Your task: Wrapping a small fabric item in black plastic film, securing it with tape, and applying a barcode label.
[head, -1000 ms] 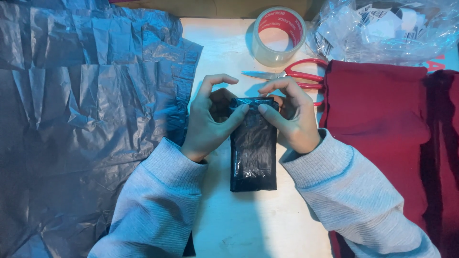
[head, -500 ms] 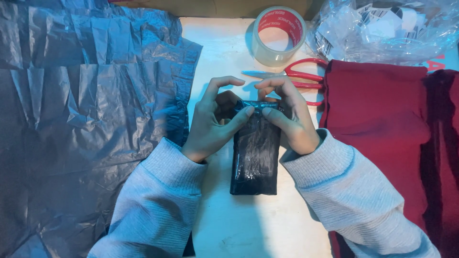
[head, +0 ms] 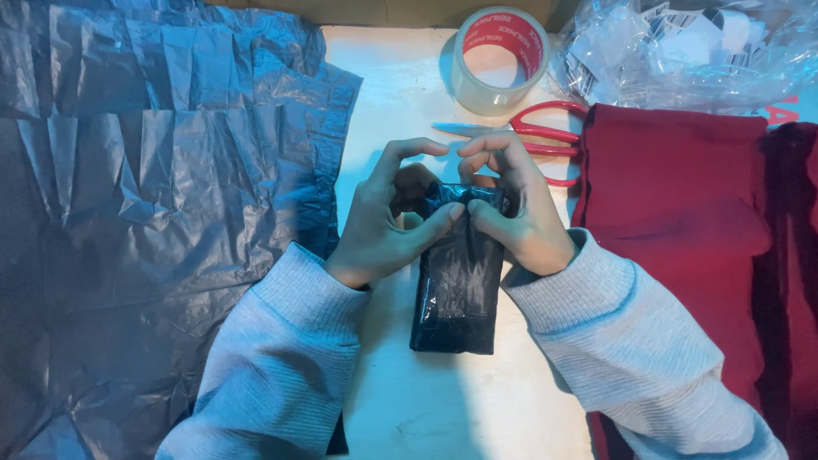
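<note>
Two hands clamped on the top end of one small oblong packet wrapped in glossy black plastic film (head: 456, 290), lying lengthwise on the pale tabletop (head: 409, 400) between both grey-sleeved forearms. Left hand (head: 383, 226) pinching the packet's upper left corner, thumb pressed across the film toward the middle, fingers arched above. Right hand (head: 515, 209) gripping the upper right corner, thumb tip meeting the left thumb on the film, index finger curled over the top edge. Hands close together, thumbs touching.

Beside the left arm, spread flat and covering that side of the table: large crinkled sheets of dark grey plastic (head: 153, 204). Just beyond the fingertips: red-handled scissors (head: 545, 140), blades pointing left, handles partly hidden behind the right hand. Farther up: roll of clear packing tape with a red core (head: 498, 60), standing on its flat side. Alongside the right arm: folded dark red cloth (head: 682, 230). Top right corner: heap of clear crumpled plastic bags (head: 682, 51), contents too blurred to tell.
</note>
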